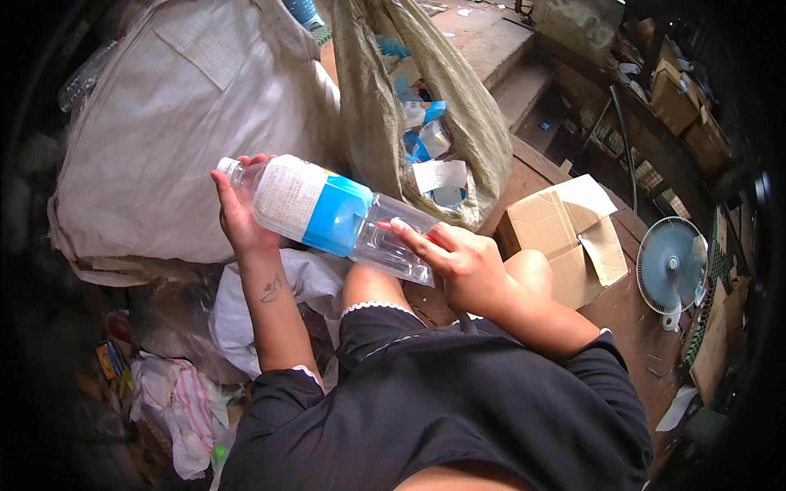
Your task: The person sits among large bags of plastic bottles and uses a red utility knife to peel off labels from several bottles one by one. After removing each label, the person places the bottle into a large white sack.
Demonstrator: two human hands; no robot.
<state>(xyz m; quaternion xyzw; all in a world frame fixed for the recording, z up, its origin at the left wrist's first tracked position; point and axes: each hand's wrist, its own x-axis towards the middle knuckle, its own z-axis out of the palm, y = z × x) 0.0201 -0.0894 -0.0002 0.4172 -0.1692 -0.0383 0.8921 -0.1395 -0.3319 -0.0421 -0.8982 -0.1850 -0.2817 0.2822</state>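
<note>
Gripping the bottle over the lap, the left hand is clamping its fingers on the neck end; the right hand is touching the base end, its hold unclear. Cap and label are still sitting on. I'm counting one bottle, one box, one fan.

Brown floor, tan cardboard box, white paper sheet

I can read no words here: the white-and-blue label on the clear bottle I hold carries rows of small print, too fine for me to make out.
</note>
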